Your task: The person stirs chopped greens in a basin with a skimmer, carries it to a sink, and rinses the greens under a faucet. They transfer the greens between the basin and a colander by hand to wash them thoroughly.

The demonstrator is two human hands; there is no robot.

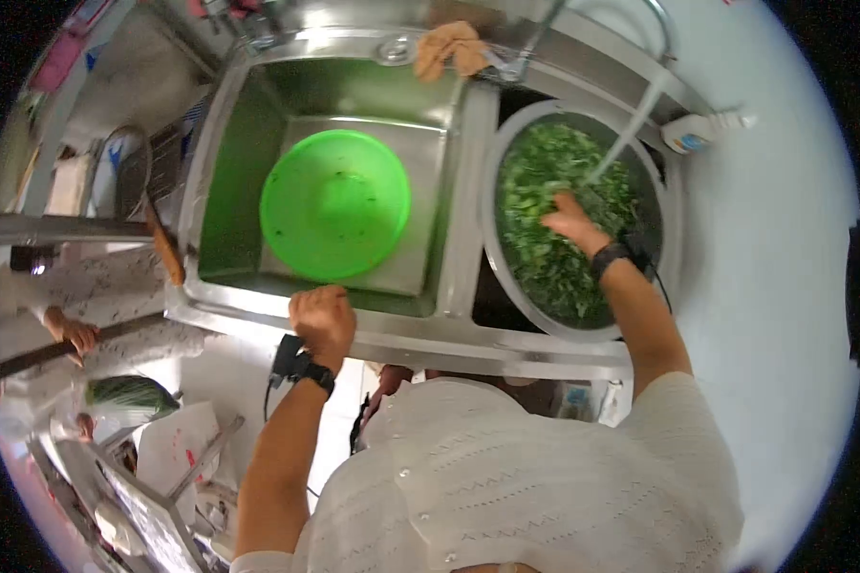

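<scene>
My right hand [575,222] reaches into a large grey basin [492,220] full of leafy greens [554,158]. Its fingers are closed on some of the leaves, with the fingertips partly hidden among them. A stream of water [631,129] from the faucet falls onto the greens just beyond this hand. My left hand [323,323] is curled closed on the front rim of the sink [420,329], holding no loose object. Beyond it, inside the left sink bowl, lies a bright green plastic bowl [334,203] with small dark bits on its bottom.
An orange-brown cloth [451,50] hangs near the faucet base. A white bottle [693,132] lies right of the basin. At left are a wooden-handled strainer [165,244], another person's hand [72,334] and a bagged bunch of long green vegetables [132,396].
</scene>
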